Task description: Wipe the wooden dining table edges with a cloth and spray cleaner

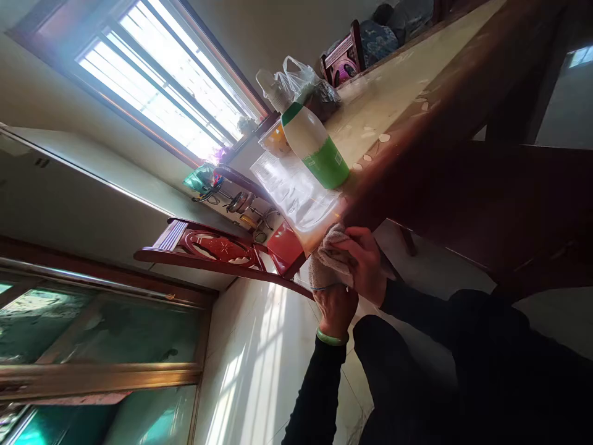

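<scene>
Beige cloth (330,256) bunched at the tabletop (393,99) edge. Both hands clamp it: right hand (368,262) at three o'clock, left hand (336,306) at six.

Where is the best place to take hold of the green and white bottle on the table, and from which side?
Probably grip the green and white bottle around its broad round body, from the table edge side nearest the hands; bags crowd its far side.

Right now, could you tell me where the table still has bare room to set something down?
The table top is bare along its long stretch beyond the green-and-white bottle, up to the far chair. The near corner is crowded: the bottle, a plastic bag, a clear sheet, and both hands, left hand and right hand, on a cloth.
</scene>
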Action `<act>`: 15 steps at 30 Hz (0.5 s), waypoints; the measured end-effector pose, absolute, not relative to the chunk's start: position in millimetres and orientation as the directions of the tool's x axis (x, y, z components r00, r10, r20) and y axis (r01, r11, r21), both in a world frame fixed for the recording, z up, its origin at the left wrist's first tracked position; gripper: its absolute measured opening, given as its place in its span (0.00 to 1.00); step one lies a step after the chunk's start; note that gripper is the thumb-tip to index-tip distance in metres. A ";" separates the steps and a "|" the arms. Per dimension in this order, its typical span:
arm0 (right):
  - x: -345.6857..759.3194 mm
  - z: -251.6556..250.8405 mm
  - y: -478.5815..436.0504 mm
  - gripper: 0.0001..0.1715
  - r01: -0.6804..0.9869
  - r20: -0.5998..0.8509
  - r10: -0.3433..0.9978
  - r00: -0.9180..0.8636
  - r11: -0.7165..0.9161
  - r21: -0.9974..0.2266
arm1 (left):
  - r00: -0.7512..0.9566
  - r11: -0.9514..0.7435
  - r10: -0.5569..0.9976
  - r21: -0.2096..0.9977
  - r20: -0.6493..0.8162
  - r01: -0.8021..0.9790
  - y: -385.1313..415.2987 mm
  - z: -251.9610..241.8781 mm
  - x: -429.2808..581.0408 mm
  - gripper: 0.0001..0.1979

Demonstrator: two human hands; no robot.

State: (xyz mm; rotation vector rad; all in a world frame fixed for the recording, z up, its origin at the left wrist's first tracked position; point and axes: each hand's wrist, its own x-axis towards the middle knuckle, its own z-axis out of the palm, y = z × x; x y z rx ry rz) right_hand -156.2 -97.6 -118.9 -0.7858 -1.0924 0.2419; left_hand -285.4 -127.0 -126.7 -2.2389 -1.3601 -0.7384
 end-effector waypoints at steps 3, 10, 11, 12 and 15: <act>-160.9 -122.2 -97.4 0.16 0.182 0.722 0.553 0.416 0.727 -0.662 | 0.380 -0.431 0.556 -0.135 0.739 0.892 -129.6 -146.8 -295.9 0.18; -148.0 -129.2 -74.4 0.11 0.091 0.695 0.583 0.420 0.735 -0.672 | 0.387 -0.376 0.729 -0.141 0.565 0.916 -118.3 -166.7 -290.5 0.07; -143.7 -129.5 -71.3 0.12 0.086 0.689 0.586 0.426 0.732 -0.676 | 0.379 -0.351 0.771 -0.155 0.512 0.923 -115.8 -161.4 -284.7 0.07; -138.5 -129.6 -68.1 0.12 0.081 0.679 0.585 0.444 0.729 -0.680 | 0.375 -0.330 0.804 -0.179 0.461 0.927 -113.5 -154.3 -277.3 0.06; -116.6 -127.7 -55.3 0.09 0.077 0.632 0.543 0.553 0.722 -0.688 | 0.427 -0.340 0.835 -0.284 0.347 0.896 -106.2 -126.6 -246.9 0.08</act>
